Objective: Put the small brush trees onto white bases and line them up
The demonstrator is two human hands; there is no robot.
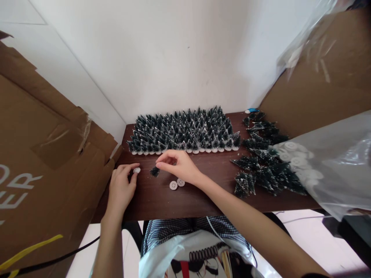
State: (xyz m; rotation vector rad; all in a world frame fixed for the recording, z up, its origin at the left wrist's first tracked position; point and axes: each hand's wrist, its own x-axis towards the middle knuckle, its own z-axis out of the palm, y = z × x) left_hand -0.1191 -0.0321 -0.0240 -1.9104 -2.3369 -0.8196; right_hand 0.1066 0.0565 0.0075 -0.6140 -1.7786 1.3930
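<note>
My left hand (122, 186) is at the left of the dark wooden table, pinching a small white round base (136, 170) between thumb and fingers. Near the middle, my right hand (179, 165) grips a small dark green miniature tree (154, 172) by one end, its bristles pointing down and to the left. A gap separates the tree from the white base. Below my right hand, two white discs (173, 185) with slotted centres lie on the tabletop. Behind both hands stand dense rows of snow-flecked miniature trees (182, 133) on white bases.
Loose miniature trees (261, 166) lie piled at the right. Beside them, a clear plastic bag (333, 154) holds several white discs. Cardboard boxes flank the table, one at left (52, 146) and one at right (327, 85). A small blue-and-white object (251, 110) rests at the back right.
</note>
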